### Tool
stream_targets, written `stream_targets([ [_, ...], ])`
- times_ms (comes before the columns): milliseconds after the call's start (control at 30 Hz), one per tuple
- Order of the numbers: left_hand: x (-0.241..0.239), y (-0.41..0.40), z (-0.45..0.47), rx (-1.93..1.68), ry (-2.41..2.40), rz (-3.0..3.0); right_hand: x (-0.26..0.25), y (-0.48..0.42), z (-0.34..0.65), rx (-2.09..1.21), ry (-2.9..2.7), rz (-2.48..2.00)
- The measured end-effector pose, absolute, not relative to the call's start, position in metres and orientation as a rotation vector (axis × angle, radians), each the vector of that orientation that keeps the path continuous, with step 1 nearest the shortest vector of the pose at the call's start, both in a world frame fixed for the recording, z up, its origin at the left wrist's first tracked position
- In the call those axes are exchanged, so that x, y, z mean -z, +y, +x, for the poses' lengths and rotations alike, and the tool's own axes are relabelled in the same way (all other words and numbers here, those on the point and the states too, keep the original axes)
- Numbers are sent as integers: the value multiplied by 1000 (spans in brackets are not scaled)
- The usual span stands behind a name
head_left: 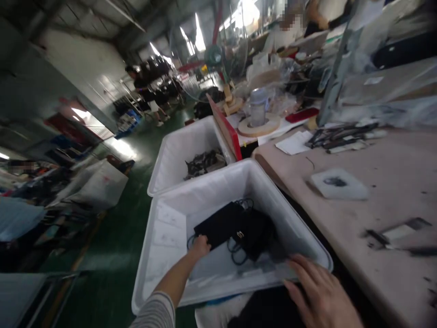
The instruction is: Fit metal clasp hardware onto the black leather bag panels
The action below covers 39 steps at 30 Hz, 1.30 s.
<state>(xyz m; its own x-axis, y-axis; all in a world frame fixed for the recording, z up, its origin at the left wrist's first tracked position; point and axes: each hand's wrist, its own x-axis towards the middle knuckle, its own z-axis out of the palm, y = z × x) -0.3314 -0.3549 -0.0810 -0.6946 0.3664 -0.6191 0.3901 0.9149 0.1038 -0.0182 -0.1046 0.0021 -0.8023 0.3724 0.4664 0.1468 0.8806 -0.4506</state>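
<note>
One flat black bag (218, 223) was shown lying on the bottom of an open white bin (167, 255), near the bin's middle. A second black bag (257, 232), marked with a small pale emblem (240, 234), was laid against or over it, towards the bin's right wall; which of the two could not be told. Dark cords (239, 263) were looped beside the bags. The left hand (200, 246), extended over the bin's near rim, was curled closed on the flat bag's near left end; whether a cord was also pinched could not be made out. The right hand (316, 287) was held partly open at the bin's near right corner; it was blurred, with nothing seen gripped in it, and contact with the rim could not be judged.

By their look, the bags were judged light, soft, likely to sag, and not fragile. The surest hold was judged to be offered by a cloth edge or corner, since loose cords could be snagged.

Beyond the bin, another white bin (177, 155) was placed; to the bin's right, a worktop (403, 191) was seen; below the bin's near rim, black cloth (266, 310) was visible.
</note>
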Motion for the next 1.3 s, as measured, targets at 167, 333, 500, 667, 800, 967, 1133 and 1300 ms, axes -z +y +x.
stream_targets([
  [167, 145, -334, -356, 133, 2445, 538, 19, -140, -44, -616, -2838, -303],
  [333, 180, -315, -395, 191, 2471, 519, 26, -135, -71, -556, -2956, -521],
  [500, 213, -303, -434, 242, 2439, 449, 27, -130, -84, -463, -3060, -739],
  [667, 243, -302, -464, 266, 2421, 452, 23, -131, -89, -540, -3132, -821],
  [800, 267, -301, -483, 239, 2408, 482, 23, -130, -89, -572, -3131, -856],
  [967, 297, -295, -493, 241, 2420, 424, 23, -130, -89, -623, -3129, -888],
  [1133, 316, -299, -492, 250, 2389, 275, 24, -131, -88, -604, -3154, -922],
  [1300, 319, -314, -488, 141, 2227, 208, 24, -131, -88, -623, -3160, -936],
])
